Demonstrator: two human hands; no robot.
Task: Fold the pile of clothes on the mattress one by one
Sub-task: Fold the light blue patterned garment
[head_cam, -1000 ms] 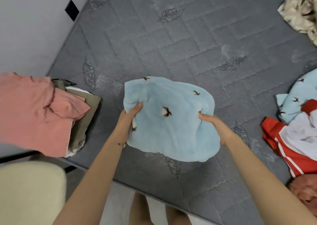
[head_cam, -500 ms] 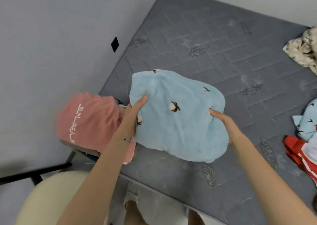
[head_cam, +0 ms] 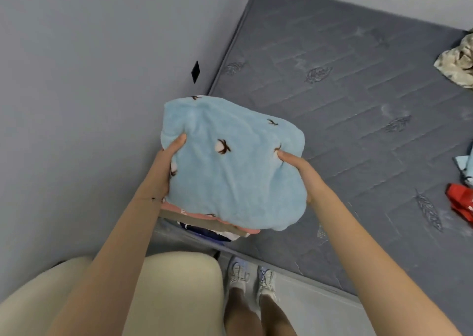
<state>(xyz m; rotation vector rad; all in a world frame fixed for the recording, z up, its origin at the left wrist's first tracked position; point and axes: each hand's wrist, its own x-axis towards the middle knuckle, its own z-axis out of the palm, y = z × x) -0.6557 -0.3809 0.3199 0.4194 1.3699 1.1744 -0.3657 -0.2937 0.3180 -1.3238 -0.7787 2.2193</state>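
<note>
Here, both hands hold a folded light-blue fleece garment with small dark sprig prints; the left hand grips its left edge, thumb laid on top and fingers hidden beneath; the right hand pinches the right edge likewise, thumb pressed into the pile; the garment sits over the near left corner of the grey quilted mattress, directly above a stack of folded clothes whose pink, tan and dark-blue edges show below it; it seems to rest on that stack, though the contact is hidden; at the mattress's right side lie a cream patterned garment, a red garment and a pale-blue scrap; a beige cushion fills the lower left, beside the person's white shoes
</note>
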